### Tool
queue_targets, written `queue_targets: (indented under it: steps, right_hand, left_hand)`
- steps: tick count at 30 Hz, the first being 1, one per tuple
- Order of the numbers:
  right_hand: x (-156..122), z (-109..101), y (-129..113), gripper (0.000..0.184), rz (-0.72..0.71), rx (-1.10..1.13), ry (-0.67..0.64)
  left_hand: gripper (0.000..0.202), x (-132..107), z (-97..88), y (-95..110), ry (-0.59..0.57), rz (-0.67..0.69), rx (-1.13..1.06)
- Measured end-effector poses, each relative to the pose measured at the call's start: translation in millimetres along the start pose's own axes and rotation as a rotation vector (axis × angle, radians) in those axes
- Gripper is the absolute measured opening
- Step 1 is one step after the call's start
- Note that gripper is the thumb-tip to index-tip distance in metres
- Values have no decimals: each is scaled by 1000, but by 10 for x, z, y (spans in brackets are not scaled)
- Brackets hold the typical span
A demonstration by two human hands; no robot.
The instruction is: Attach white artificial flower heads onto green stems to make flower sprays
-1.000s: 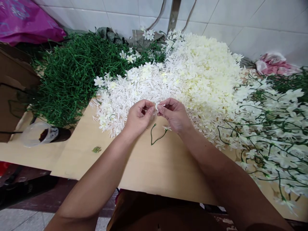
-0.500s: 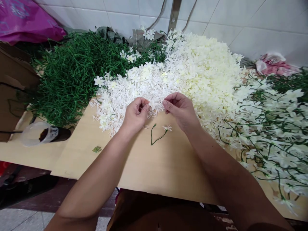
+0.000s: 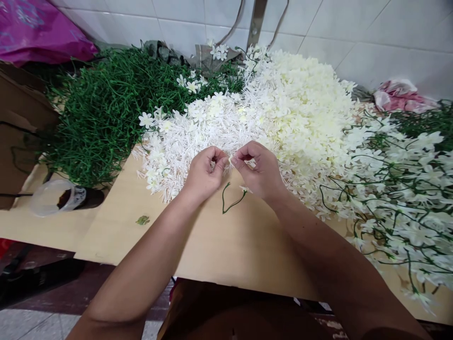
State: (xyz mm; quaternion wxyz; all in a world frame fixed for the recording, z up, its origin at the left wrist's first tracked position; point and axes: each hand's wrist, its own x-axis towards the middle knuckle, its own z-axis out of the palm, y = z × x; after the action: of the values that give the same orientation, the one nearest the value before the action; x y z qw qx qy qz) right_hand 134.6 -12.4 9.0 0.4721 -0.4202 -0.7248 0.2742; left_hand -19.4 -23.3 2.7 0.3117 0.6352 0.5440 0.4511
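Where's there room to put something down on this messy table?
There's bare tan sheet between the left forearm and right forearm, this side of the bent green stem. Another patch lies between the plastic cup and left forearm, with just a small green scrap. It's crowded behind, with the green stem pile and white flower pile, and right, with stemmed flowers.

readable text: none | purple bag: pale print, illegible

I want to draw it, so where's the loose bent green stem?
The bent green stem lies mid-picture in the head view, on the tan board, just below and between the left hand and right hand.
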Motion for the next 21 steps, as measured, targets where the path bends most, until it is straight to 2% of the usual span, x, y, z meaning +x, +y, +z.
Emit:
queue_targets:
  steps: [4,8,10,16,21]
  right_hand:
    - [46,-73,39,15,157,270,-108]
    - [89,-128,94,37,227,446,-255]
    - [92,-127,99,41,262,486,-322]
    - [62,-83,100,42,367,549,-283]
    - [62,-45,89,45,346,514,-269]
  left_hand:
    - [10,10,-16,-15,-16,-47,-102]
    - [10,6,-23,-44,-58,-86,-176]
    - [12,-1,-23,-43,-88,-90,-181]
    - [15,-6,-28,-12,-132,-128,-175]
    - [16,7,-34,-39,-145,-115,-173]
